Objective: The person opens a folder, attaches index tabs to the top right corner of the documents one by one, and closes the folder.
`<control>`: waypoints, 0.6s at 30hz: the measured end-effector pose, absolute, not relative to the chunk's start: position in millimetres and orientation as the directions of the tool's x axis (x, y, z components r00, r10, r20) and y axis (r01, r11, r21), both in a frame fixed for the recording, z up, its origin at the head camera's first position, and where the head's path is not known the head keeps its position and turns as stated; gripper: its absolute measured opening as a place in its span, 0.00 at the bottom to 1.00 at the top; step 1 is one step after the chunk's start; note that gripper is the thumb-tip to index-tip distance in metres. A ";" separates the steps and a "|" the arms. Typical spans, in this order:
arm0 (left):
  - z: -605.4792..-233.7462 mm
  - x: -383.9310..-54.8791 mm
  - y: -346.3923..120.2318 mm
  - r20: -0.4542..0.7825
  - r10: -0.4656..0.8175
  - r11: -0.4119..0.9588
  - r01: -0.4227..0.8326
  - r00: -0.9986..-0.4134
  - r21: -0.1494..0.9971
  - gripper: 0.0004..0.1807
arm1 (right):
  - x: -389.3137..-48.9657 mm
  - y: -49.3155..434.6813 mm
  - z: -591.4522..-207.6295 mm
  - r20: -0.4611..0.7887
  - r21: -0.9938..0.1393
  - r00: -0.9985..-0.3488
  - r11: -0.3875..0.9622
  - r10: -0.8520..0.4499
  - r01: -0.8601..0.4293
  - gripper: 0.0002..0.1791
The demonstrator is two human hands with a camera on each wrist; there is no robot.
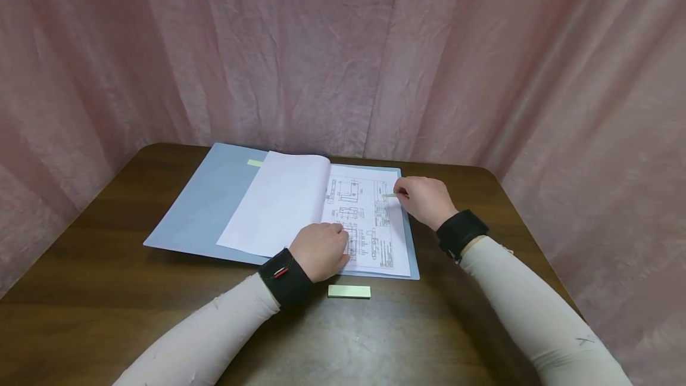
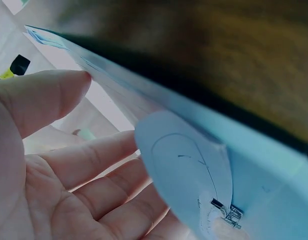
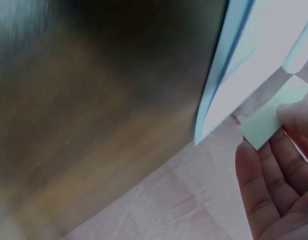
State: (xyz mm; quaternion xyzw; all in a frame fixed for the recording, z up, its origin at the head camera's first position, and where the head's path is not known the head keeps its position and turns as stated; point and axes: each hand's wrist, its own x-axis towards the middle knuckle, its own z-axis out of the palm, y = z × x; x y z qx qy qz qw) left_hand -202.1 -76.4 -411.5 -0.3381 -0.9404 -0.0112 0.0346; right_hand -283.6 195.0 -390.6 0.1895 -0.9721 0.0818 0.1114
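Observation:
A light blue folder (image 1: 187, 213) lies spread out on the table, with white sheets inside. One sheet (image 1: 278, 195) is turned over to the left, baring a page of technical drawings (image 1: 396, 249) on the right. My left hand (image 1: 320, 250) rests at the lower part of the pages by the fold, its fingers extended in the left wrist view. Between thumb and fingers, my right hand (image 1: 426, 198) pinches a pale green sticky note (image 3: 276, 112) over the right edge of the drawing page. In the left wrist view a metal binder fastener (image 2: 229, 215) shows inside the folder.
A pad of pale green sticky notes (image 1: 349, 291) lies on the brown wooden table (image 1: 429, 326), just in front of the folder. Another sticky note (image 1: 255, 163) sits at the folder's upper left, beside the turned sheet. A pink curtain (image 1: 343, 58) hangs behind the table.

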 end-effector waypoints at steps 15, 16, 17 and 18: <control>-411.0 -200.6 -76.6 0.062 0.632 0.774 0.633 -0.772 -0.014 0.22 | -319.8 198.8 -401.2 0.308 -0.030 -0.889 0.931 -0.338 -0.364 0.02; -412.0 -201.0 -76.6 0.064 0.633 0.774 0.633 -0.772 -0.018 0.22 | -321.8 198.8 -401.9 0.314 -0.031 -0.889 0.933 -0.332 -0.359 0.02; -412.7 -201.2 -76.7 0.066 0.634 0.773 0.634 -0.771 -0.022 0.22 | -323.9 198.9 -402.8 0.319 -0.030 -0.890 0.935 -0.327 -0.354 0.03; -413.3 -201.6 -76.8 0.067 0.634 0.773 0.634 -0.770 -0.026 0.22 | -325.6 198.6 -403.5 0.323 -0.029 -0.890 0.937 -0.321 -0.349 0.03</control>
